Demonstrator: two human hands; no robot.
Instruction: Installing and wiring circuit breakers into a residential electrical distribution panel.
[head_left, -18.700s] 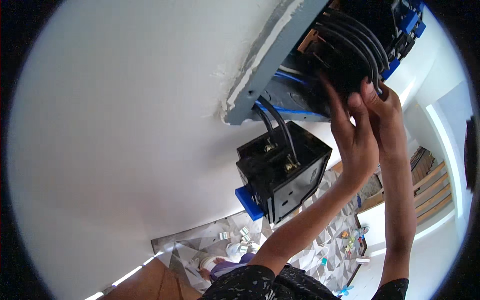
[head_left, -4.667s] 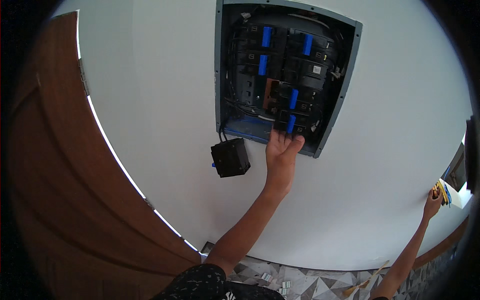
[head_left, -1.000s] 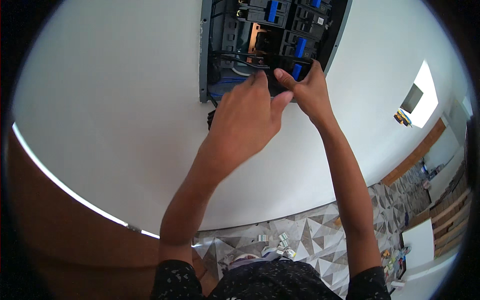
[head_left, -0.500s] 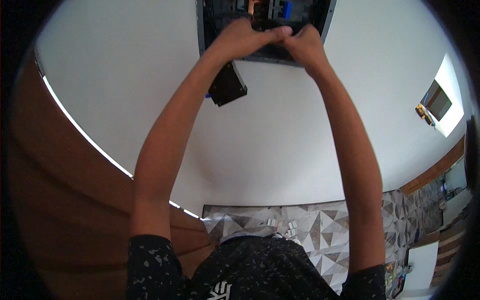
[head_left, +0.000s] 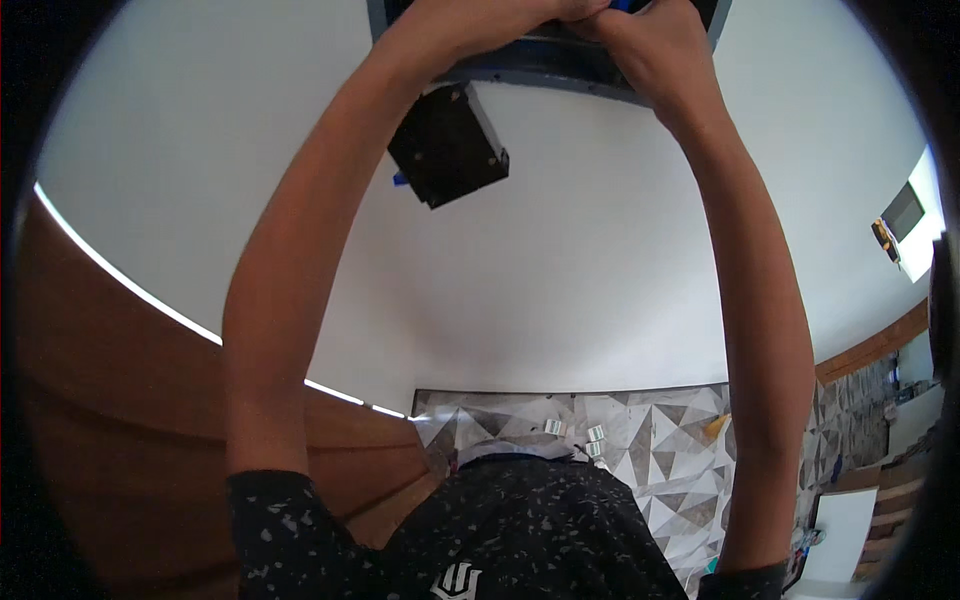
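Note:
A dark metal-framed box [head_left: 560, 60], its inside holding blue and dark parts, is set in the white wall and cut off by the upper edge. Both hands are raised in front of it, close together. My left hand [head_left: 500, 18] is closed, its thumb reaching toward the right one. My right hand [head_left: 655, 45] is closed too, fingers bent inward. Whatever they pinch is hidden behind the hands and past the picture's edge. Below the box, by my left forearm, a black boxy piece [head_left: 450, 150] with screw heads juts out at a tilt. A bit of blue [head_left: 400, 180] shows beside it.
A brown wooden door [head_left: 120, 400] stands at the left, light along its edge. Several small white boxes [head_left: 595, 435] lie on the patterned tile floor [head_left: 665, 440]. At the right is a wall opening [head_left: 905, 212] with a yellow-and-black item [head_left: 885, 240] beside it.
The dark box and both hands have shifted upward in the picture, partly out of view. The black piece looks larger. Both hands stay together and closed.

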